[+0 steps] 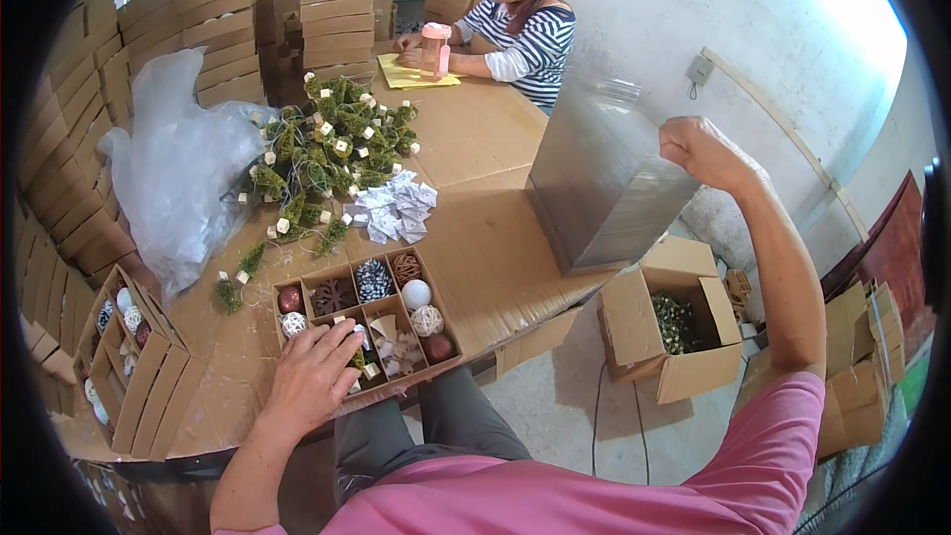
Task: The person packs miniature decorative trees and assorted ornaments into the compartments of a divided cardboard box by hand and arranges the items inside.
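A divided cardboard box (454,362) sits at the table's near edge, its compartments holding ornaments: a silvery pinecone (373,279), a brown snowflake (332,297), a white ball (416,293), wicker balls and dark red balls. My left hand (312,372) lies over its near left part, fingers stretched out, above small green trees (369,370) in one compartment. My right hand (701,151) is raised at the upper right corner of a tall stack of clear plastic lids (609,178). Its fingers are closed in a pinch at the lid edge; the fingertips are partly hidden.
Green mini trees (332,139) are heaped beyond the box, beside white packets (394,208) and a plastic bag (178,159). Filled boxes (139,376) stand left; carton stacks (337,20) line the back. A co-worker (525,30) sits opposite. An open carton (634,327) stands right.
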Action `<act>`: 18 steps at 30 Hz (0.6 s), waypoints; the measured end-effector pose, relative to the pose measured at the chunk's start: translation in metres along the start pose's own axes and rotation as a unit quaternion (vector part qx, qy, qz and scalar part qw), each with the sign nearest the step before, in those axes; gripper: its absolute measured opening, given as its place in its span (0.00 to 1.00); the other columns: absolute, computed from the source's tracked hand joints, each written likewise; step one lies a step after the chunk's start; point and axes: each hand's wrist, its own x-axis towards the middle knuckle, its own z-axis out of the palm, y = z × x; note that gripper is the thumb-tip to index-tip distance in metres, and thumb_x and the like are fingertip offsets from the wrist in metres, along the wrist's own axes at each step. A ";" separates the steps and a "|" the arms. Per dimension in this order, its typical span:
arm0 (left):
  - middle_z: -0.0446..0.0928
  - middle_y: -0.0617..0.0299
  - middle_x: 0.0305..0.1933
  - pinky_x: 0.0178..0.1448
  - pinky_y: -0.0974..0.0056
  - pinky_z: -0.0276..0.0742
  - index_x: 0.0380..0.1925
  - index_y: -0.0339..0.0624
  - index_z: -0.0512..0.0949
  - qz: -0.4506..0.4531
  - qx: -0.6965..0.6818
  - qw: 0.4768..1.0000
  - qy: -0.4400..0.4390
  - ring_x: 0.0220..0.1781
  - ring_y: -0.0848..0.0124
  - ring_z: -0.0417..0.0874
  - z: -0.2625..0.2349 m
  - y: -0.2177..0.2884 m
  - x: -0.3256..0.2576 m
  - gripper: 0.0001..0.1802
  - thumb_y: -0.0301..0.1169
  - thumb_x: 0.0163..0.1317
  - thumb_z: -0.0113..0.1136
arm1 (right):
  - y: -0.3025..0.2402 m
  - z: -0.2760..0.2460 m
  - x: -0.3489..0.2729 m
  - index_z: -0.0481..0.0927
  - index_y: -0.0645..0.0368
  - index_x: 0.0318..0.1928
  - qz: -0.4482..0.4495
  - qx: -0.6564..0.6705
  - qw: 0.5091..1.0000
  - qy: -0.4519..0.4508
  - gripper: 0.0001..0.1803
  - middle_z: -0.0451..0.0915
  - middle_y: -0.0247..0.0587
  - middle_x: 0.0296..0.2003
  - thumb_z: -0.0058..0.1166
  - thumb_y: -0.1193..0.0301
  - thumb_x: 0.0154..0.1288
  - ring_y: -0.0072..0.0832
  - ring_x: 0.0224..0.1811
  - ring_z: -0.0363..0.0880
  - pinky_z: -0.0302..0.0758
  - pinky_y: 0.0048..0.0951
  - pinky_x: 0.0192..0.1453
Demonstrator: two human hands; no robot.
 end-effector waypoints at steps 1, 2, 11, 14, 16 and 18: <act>0.70 0.60 0.57 0.57 0.55 0.66 0.50 0.42 0.72 -0.001 0.004 1.000 0.001 0.52 0.58 0.70 -0.001 0.000 0.000 0.25 0.33 0.49 0.61 | 0.001 0.004 -0.003 0.70 0.68 0.24 -0.020 0.006 0.999 0.045 0.09 0.69 0.48 0.21 0.54 0.74 0.53 0.38 0.25 0.67 0.67 0.34 0.33; 0.70 0.60 0.57 0.57 0.55 0.66 0.50 0.42 0.72 -0.001 0.003 1.000 0.001 0.52 0.58 0.70 -0.001 0.000 0.000 0.25 0.33 0.49 0.61 | 0.001 0.006 -0.006 0.69 0.68 0.24 -0.041 0.013 0.995 0.089 0.09 0.68 0.50 0.23 0.54 0.75 0.54 0.42 0.25 0.66 0.67 0.35 0.33; 0.69 0.60 0.57 0.58 0.55 0.66 0.51 0.43 0.72 -0.008 -0.006 1.000 -0.012 0.53 0.58 0.70 -0.002 0.000 -0.002 0.27 0.32 0.48 0.62 | 0.018 -0.001 -0.009 0.72 0.66 0.23 0.022 0.245 0.969 0.019 0.07 0.69 0.32 0.21 0.54 0.77 0.55 0.20 0.26 0.65 0.66 0.24 0.33; 0.69 0.60 0.58 0.58 0.55 0.65 0.51 0.43 0.72 -0.013 -0.007 1.000 -0.011 0.54 0.58 0.70 -0.002 0.001 -0.003 0.27 0.32 0.48 0.62 | 0.017 0.003 -0.007 0.76 0.64 0.23 0.067 0.300 0.951 -0.028 0.09 0.74 0.30 0.22 0.57 0.72 0.55 0.17 0.26 0.67 0.67 0.21 0.34; 0.69 0.60 0.58 0.58 0.55 0.65 0.52 0.43 0.72 -0.014 -0.006 1.000 -0.015 0.54 0.58 0.70 -0.001 0.000 -0.003 0.27 0.32 0.48 0.62 | 0.021 0.004 -0.003 0.77 0.63 0.23 0.076 0.323 0.942 -0.044 0.11 0.74 0.30 0.22 0.58 0.69 0.56 0.18 0.26 0.68 0.68 0.21 0.34; 0.69 0.60 0.58 0.58 0.55 0.65 0.52 0.43 0.72 -0.011 -0.007 1.000 -0.014 0.54 0.58 0.70 -0.002 0.000 -0.003 0.27 0.32 0.48 0.62 | 0.027 0.003 -0.002 0.78 0.63 0.23 0.088 0.346 0.932 -0.057 0.13 0.75 0.31 0.21 0.59 0.65 0.56 0.18 0.26 0.69 0.68 0.21 0.34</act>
